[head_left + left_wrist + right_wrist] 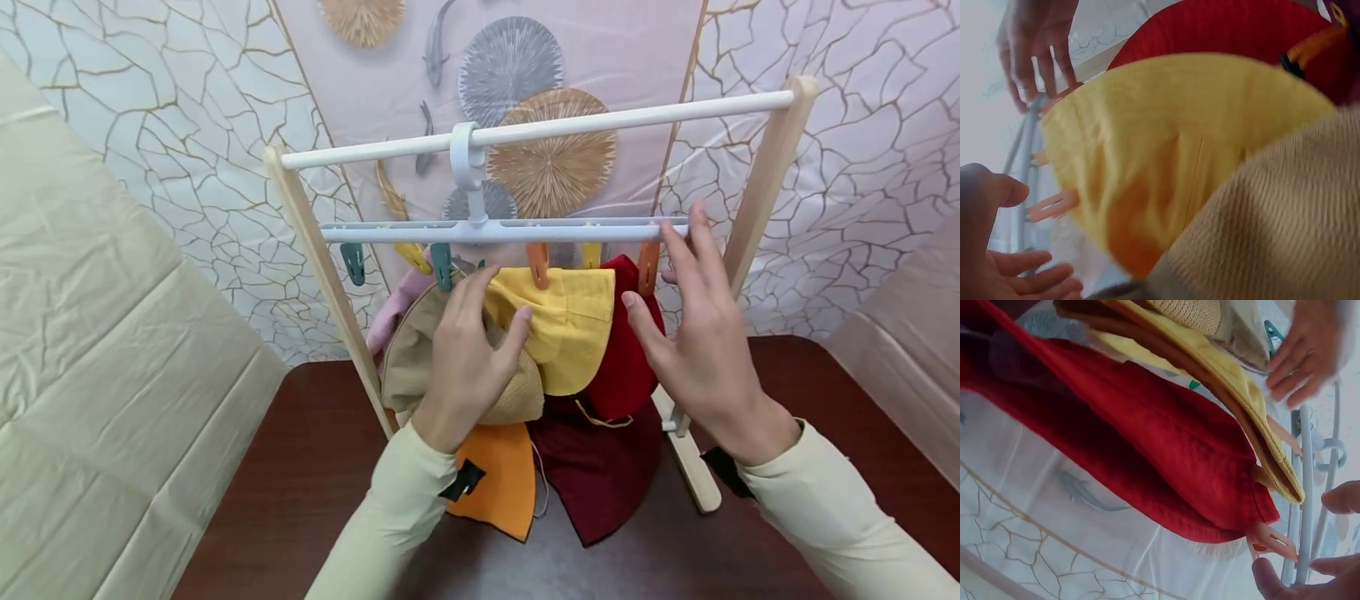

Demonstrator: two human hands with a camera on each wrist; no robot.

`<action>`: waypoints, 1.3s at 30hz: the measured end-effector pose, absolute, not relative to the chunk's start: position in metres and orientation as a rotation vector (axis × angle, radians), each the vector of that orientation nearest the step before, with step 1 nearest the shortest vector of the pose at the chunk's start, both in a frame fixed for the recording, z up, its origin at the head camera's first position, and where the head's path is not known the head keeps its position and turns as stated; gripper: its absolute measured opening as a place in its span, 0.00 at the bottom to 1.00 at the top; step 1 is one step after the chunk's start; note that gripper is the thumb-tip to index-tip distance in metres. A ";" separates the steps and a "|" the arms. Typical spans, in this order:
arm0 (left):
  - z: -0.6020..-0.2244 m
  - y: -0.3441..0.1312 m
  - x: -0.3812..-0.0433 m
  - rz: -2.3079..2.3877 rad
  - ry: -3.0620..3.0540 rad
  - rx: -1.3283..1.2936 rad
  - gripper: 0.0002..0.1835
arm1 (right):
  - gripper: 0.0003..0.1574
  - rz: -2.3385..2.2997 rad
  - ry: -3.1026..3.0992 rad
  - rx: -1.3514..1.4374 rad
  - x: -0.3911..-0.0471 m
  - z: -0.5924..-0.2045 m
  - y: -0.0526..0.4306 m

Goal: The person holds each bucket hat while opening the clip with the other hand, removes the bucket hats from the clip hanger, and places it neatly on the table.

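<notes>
A pale blue clip hanger (585, 234) carries fabric hats on coloured clips. My right hand (705, 350) is at the hanger's right end, fingers extended over the bar, beside the orange clip (1272, 540) that grips the red hat (1179, 456). Whether its fingertips touch the bar I cannot tell. My left hand (472, 350), fingers loosely extended and holding nothing, is in front of the tan hat (412, 350). It lies between the teal clip (441, 265) and the yellow hat (573, 333), which hangs from another orange clip (1054, 206). A pink hat (397, 312) shows behind the tan one.
The hanger hooks onto a white rail (637, 119) between wooden posts (768, 183). Under the hanging hats are an orange piece (502, 475) and a maroon piece (600, 475) of fabric, above the dark tabletop (277, 500). A teal clip (352, 263) at the left hangs bare.
</notes>
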State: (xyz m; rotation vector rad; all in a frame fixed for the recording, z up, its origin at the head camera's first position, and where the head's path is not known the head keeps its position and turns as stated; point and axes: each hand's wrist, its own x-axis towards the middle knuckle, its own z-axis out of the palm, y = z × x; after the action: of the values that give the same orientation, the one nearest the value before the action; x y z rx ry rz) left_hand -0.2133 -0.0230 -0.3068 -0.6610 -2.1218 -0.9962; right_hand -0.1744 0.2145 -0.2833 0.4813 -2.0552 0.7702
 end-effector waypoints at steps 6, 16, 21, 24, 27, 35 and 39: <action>-0.306 0.009 -0.228 -1.000 -2.224 -0.568 0.44 | 0.52 0.856 -2.017 0.462 -0.173 -0.291 0.211; -0.314 0.057 -0.236 -0.783 -2.299 -0.279 0.71 | 0.53 0.913 -2.000 0.427 -0.174 -0.297 0.212; -0.319 0.055 -0.238 -0.852 -2.224 -0.341 0.63 | 0.41 0.911 -1.903 0.423 -0.169 -0.314 0.209; -0.323 0.050 -0.239 -0.902 -2.218 -0.381 0.60 | 0.37 0.898 -1.904 0.436 -0.168 -0.328 0.206; -0.323 0.043 -0.240 -0.937 -2.208 -0.433 0.58 | 0.40 0.929 -1.971 0.399 -0.175 -0.336 0.206; -0.332 0.033 -0.231 -0.930 -2.116 -0.577 0.59 | 0.45 1.316 -2.156 0.148 -0.206 -0.341 0.213; -0.332 0.036 -0.231 -0.738 -1.890 -0.752 0.47 | 0.40 1.402 -2.176 0.075 -0.212 -0.338 0.216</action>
State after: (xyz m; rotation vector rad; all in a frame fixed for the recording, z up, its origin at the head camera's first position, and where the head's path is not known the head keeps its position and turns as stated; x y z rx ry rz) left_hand -0.2313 0.0358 -0.3320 -0.7520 -1.8902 -0.7384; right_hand -0.2116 0.2161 -0.3379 0.0751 -2.1758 1.4017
